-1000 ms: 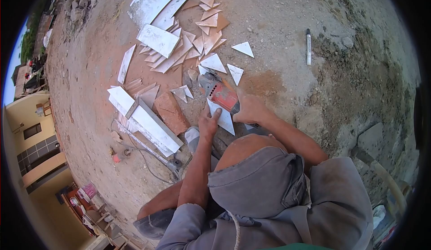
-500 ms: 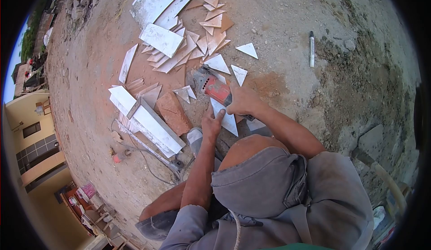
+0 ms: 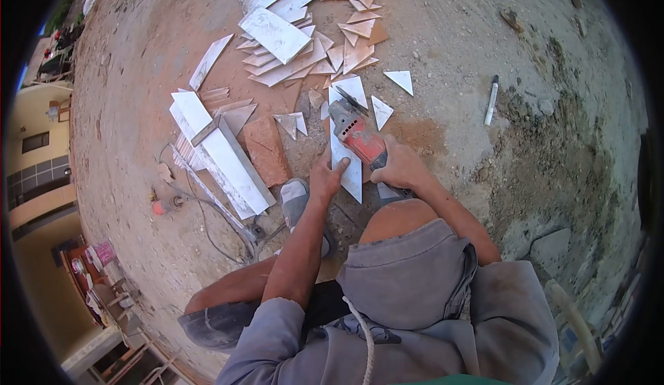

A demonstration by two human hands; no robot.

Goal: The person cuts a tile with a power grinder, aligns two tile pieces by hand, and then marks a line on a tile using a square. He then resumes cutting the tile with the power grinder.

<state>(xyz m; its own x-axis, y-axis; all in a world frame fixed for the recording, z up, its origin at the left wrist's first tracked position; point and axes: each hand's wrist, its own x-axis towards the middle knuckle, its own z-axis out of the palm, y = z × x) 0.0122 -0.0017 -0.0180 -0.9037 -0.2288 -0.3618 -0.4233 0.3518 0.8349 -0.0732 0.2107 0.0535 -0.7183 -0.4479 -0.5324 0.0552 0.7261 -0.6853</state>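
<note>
My left hand [image 3: 325, 179] grips the edge of a long, pointed white tile piece [image 3: 351, 182], thumb on its top face. In my right hand [image 3: 404, 166] is the body of a red and grey angle grinder [image 3: 361, 141]. Its thin cutting disc [image 3: 351, 100] shows nearly edge-on and overlaps the white tile at the far end. Small white triangular tile pieces [image 3: 382, 112] lie just right of the grinder head. A reddish block [image 3: 266, 151] lies left of my left hand, by my shoe [image 3: 294, 202].
Stacked tile offcuts [image 3: 297, 67] and larger white tiles [image 3: 277, 32] lie ahead. Long white strips [image 3: 221, 153] rest at the left, near a cable [image 3: 200, 208] and a red tool [image 3: 160, 207]. A marker [image 3: 492, 101] lies on the dirt at right.
The view has shifted and turned slightly. The grinder has moved right relative to the tile pieces, and its disc now shows over the white tile. Both hands keep their hold.
</note>
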